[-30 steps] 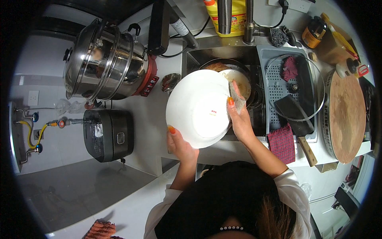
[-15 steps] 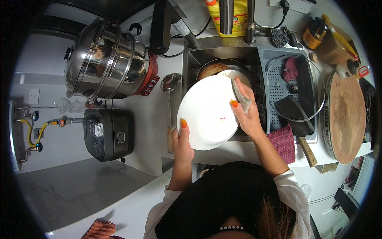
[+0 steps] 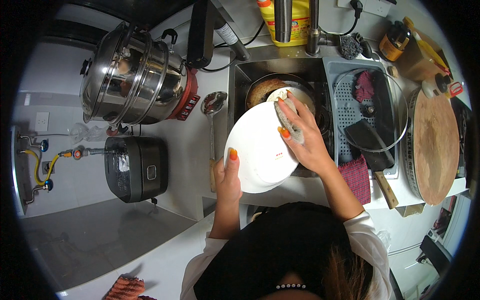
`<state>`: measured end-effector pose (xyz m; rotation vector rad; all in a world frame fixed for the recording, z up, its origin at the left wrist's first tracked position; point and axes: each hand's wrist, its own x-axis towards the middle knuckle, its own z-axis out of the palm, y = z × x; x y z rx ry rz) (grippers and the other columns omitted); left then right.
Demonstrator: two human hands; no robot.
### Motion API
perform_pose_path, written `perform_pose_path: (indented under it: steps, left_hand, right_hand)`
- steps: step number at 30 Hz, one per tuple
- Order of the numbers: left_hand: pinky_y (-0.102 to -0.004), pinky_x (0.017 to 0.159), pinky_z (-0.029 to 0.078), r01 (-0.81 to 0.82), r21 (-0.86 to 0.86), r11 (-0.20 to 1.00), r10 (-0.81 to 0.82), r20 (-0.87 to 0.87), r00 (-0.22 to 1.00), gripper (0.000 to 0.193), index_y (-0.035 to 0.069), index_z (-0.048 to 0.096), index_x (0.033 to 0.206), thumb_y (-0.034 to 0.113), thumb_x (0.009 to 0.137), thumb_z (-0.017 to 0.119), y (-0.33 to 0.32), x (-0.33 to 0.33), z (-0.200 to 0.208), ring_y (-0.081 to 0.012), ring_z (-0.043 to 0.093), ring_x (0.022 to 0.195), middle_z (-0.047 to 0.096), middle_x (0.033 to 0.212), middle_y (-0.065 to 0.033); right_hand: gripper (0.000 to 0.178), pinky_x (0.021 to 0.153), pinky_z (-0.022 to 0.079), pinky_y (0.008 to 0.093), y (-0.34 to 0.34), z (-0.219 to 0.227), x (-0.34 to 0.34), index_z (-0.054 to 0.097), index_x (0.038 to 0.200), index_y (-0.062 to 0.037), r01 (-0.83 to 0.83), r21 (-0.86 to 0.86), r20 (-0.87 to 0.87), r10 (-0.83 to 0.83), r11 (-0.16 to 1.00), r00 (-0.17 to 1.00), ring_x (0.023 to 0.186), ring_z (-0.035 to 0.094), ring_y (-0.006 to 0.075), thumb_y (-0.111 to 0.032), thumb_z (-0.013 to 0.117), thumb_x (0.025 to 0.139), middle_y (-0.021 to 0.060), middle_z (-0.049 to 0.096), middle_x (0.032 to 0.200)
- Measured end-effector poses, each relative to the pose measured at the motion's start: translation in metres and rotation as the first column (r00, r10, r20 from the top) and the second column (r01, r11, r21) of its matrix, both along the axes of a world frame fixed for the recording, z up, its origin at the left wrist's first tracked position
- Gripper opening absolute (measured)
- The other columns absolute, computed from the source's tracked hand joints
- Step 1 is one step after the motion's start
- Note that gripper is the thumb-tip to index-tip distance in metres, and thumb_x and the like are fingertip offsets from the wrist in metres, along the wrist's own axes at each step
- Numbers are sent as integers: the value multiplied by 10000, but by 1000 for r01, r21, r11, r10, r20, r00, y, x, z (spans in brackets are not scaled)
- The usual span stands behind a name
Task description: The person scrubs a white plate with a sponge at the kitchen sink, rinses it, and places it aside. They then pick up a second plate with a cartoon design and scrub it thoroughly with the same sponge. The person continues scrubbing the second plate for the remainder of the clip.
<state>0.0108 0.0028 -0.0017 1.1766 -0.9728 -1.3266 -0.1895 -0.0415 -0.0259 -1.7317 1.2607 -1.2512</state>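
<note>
A white bowl [image 3: 257, 150], tilted with its underside toward me, is held over the front of the sink [image 3: 241, 75]. My left hand [image 3: 228, 175] grips its lower left edge, thumb on the outside and the other fingers behind. My right hand [image 3: 307, 137] presses a grey-green cloth [image 3: 289, 124] against the bowl's upper right side. Behind the bowl, a dark pan [image 3: 256, 85] lies in the sink. A brown scrubber-like piece [image 3: 267, 90] and another pale dish [image 3: 278, 94] show in it, partly covered by the bowl.
Right of the sink, a grey drain basket [image 3: 345, 112] carries a glass lid [image 3: 406, 117] and a cleaver [image 3: 370, 145]. A round wooden board [image 3: 437, 145] stands farther right. On the left are a ladle [image 3: 212, 127], a steel steamer [image 3: 145, 75] and a black rice cooker [image 3: 136, 169].
My right hand has slid the cloth up and left along the bowl, its fingers now stretched farther. The bowl has dropped slightly toward me and turned a little.
</note>
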Motion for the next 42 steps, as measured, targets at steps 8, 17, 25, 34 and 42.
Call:
perform_pose_path:
  steps: [8, 17, 25, 34, 42]
  left_hand:
    - [-224, 715, 436, 14, -78, 997, 0, 171, 985, 400, -47, 599, 1060, 329, 956, 514, 2, -2, -3, -79, 545, 818, 622, 948, -50]
    - [-228, 707, 430, 60, -155, 986, -22, 239, 971, 389, -49, 598, 1049, 321, 954, 519, 2, -6, -8, -76, 528, 801, 610, 905, -35]
    - [-213, 622, 395, -10, 38, 999, 8, 58, 998, 359, -10, 589, 924, 343, 948, 524, 0, -4, -19, -52, 479, 708, 538, 792, 1]
    - [-298, 801, 505, -82, 112, 990, 97, -134, 986, 454, -44, 537, 1127, 371, 944, 507, -8, -13, -7, -174, 616, 907, 612, 1041, -119]
    - [-381, 879, 514, -165, 76, 983, 179, -247, 952, 544, -62, 435, 1259, 381, 948, 477, -13, -9, -3, -273, 597, 1050, 561, 1190, -191]
  right_hand:
    - [675, 1072, 263, 484, -2, 26, 10, 483, 1337, -188, -80, -181, -100, 62, 980, 993, 1286, 335, 420, -92, 687, 700, 204, 340, 1422]
    - [621, 1032, 312, 508, 3, 51, 24, 563, 1261, -194, -197, -282, -291, 112, 939, 950, 1231, 385, 382, -151, 681, 653, 141, 420, 1369]
    - [507, 994, 354, 436, -6, 36, 8, 569, 1245, -133, -5, -204, -174, -31, 979, 984, 1148, 463, 365, -176, 641, 745, 145, 502, 1257]
    - [429, 1023, 335, 424, 1, 9, 0, 550, 1264, -107, 100, -59, -37, -102, 993, 994, 1189, 442, 376, -174, 604, 844, 181, 479, 1306]
    - [478, 1068, 287, 427, 13, -2, 9, 491, 1317, -74, 182, 47, -59, -179, 982, 982, 1282, 372, 386, -167, 595, 860, 188, 411, 1388]
